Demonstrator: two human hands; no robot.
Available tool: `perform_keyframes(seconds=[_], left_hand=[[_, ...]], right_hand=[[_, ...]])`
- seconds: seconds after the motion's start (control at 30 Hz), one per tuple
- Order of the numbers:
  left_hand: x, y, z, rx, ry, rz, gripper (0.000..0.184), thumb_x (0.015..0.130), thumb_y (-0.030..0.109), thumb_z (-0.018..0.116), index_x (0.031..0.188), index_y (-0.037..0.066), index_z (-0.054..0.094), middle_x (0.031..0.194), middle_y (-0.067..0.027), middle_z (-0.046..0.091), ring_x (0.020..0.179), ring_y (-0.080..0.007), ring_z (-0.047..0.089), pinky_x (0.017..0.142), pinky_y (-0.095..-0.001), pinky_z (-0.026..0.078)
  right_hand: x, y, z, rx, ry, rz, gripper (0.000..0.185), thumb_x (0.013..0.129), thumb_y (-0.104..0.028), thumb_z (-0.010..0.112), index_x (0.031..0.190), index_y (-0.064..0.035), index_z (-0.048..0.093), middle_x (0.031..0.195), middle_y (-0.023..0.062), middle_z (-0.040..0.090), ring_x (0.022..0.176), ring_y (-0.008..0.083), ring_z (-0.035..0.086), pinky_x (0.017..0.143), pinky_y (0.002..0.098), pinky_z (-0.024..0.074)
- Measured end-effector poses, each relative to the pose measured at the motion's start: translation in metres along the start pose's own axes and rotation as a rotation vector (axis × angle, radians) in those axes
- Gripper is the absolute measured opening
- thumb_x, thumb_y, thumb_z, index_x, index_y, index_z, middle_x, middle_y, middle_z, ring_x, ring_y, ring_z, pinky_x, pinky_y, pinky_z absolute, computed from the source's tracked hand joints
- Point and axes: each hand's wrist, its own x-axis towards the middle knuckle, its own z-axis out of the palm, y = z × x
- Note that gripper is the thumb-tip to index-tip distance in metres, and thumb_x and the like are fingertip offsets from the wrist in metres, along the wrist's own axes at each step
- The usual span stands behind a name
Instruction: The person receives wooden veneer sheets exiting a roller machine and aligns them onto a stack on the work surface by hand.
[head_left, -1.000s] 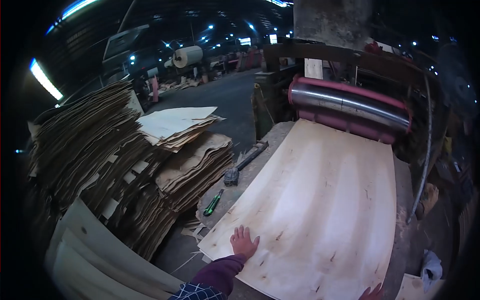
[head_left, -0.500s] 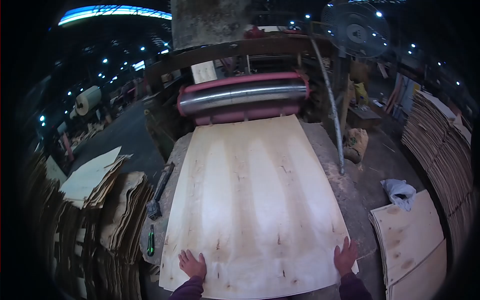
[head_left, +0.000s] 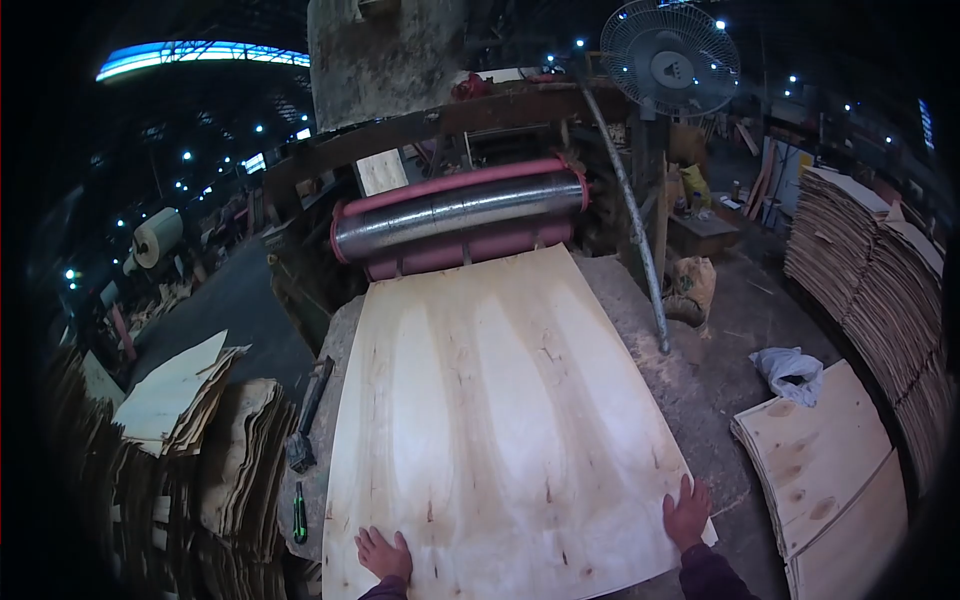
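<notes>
A wide wood veneer sheet (head_left: 505,420) with brown streaks and small knots lies flat before me. Its far edge reaches the rollers (head_left: 460,215) of a machine, one shiny metal and others pinkish red. My left hand (head_left: 384,554) rests on the near left part of the sheet, fingers spread. On the right edge lies my right hand (head_left: 688,514), its fingers also stretched out. Neither hand is closed around anything. A green and black utility knife (head_left: 300,513) lies left of the sheet, with a dark brush-like tool (head_left: 308,420) just beyond it.
Stacks of veneer (head_left: 235,460) stand on the left, and a tall stack (head_left: 865,265) rises at the right. A plastic bag (head_left: 788,374) sits on a lower pile (head_left: 820,470). A metal pole (head_left: 630,210) leans beside the rollers, near a fan (head_left: 670,68).
The camera view has tilted and turned a little, so the scene sits further left and mostly lower. Both hands stay flat on the veneer sheet, whose far edge remains at the rollers.
</notes>
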Motion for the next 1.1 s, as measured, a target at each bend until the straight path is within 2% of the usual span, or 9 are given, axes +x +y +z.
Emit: perform_keyframes(seconds=[0.23, 0.3, 0.33, 0.37, 0.5, 0.73, 1.1], left_hand=[[0.0, 0.001, -0.003, 0.067, -0.035, -0.014, 0.069, 0.084, 0.04, 0.063, 0.137, 0.0, 0.044, 0.149, -0.0217, 0.037, 0.139, -0.0393, 0.03, 0.109, -0.0538, 0.025], [0.004, -0.002, 0.003, 0.111, -0.048, 0.009, 0.067, 0.088, 0.041, 0.059, 0.139, 0.001, 0.045, 0.148, -0.0217, 0.038, 0.139, -0.0389, 0.031, 0.11, -0.0512, 0.029], [0.002, 0.0, 0.0, 0.155, -0.066, -0.005, 0.065, 0.09, 0.044, 0.055, 0.14, 0.003, 0.044, 0.148, -0.0206, 0.039, 0.138, -0.038, 0.034, 0.108, -0.0503, 0.033], [0.004, 0.014, -0.033, 0.144, -0.287, 0.057, 0.074, 0.099, 0.054, 0.034, 0.146, -0.004, 0.032, 0.153, -0.0263, 0.027, 0.143, -0.0411, 0.021, 0.117, -0.0491, 0.018], [-0.003, 0.037, -0.056, 0.149, -0.255, 0.003, 0.074, 0.098, 0.054, 0.035, 0.144, -0.004, 0.037, 0.151, -0.0271, 0.031, 0.142, -0.0411, 0.025, 0.115, -0.0491, 0.023], [-0.004, 0.03, -0.043, 0.172, -0.177, 0.036, 0.072, 0.097, 0.054, 0.038, 0.142, -0.002, 0.041, 0.149, -0.0244, 0.036, 0.138, -0.0404, 0.032, 0.11, -0.0514, 0.03], [-0.003, 0.021, -0.033, 0.204, -0.162, 0.027, 0.072, 0.097, 0.056, 0.037, 0.143, 0.001, 0.041, 0.15, -0.0224, 0.035, 0.138, -0.0397, 0.032, 0.108, -0.0536, 0.033]], right_hand=[[-0.004, 0.016, 0.027, -0.06, 0.065, -0.034, 0.066, 0.083, -0.036, 0.066, 0.139, -0.0077, 0.045, 0.139, 0.0262, 0.042, 0.131, 0.0432, 0.038, 0.108, 0.0557, 0.0276], [-0.008, 0.021, 0.033, -0.047, 0.094, -0.044, 0.066, 0.083, -0.039, 0.066, 0.139, -0.0086, 0.046, 0.139, 0.026, 0.043, 0.132, 0.0422, 0.038, 0.108, 0.0558, 0.0279], [-0.009, 0.015, 0.021, -0.044, 0.045, -0.006, 0.065, 0.085, -0.04, 0.063, 0.139, -0.0091, 0.046, 0.14, 0.0254, 0.043, 0.131, 0.0422, 0.038, 0.108, 0.0556, 0.0281], [-0.005, 0.006, 0.008, -0.029, -0.005, 0.025, 0.065, 0.086, -0.041, 0.061, 0.14, -0.0097, 0.045, 0.14, 0.0248, 0.043, 0.131, 0.0422, 0.039, 0.108, 0.0554, 0.0283], [0.0, -0.002, -0.008, 0.004, -0.041, 0.03, 0.064, 0.087, -0.043, 0.059, 0.14, -0.0094, 0.045, 0.141, 0.025, 0.043, 0.133, 0.0413, 0.038, 0.108, 0.0547, 0.0283], [0.0, -0.001, -0.007, -0.007, -0.023, 0.02, 0.064, 0.086, -0.042, 0.06, 0.139, -0.0096, 0.046, 0.14, 0.023, 0.045, 0.133, 0.04, 0.038, 0.108, 0.0543, 0.0283], [-0.001, 0.0, -0.006, -0.006, 0.017, -0.013, 0.064, 0.085, -0.042, 0.061, 0.138, -0.0088, 0.047, 0.138, 0.0245, 0.045, 0.129, 0.042, 0.041, 0.105, 0.0555, 0.0308]])
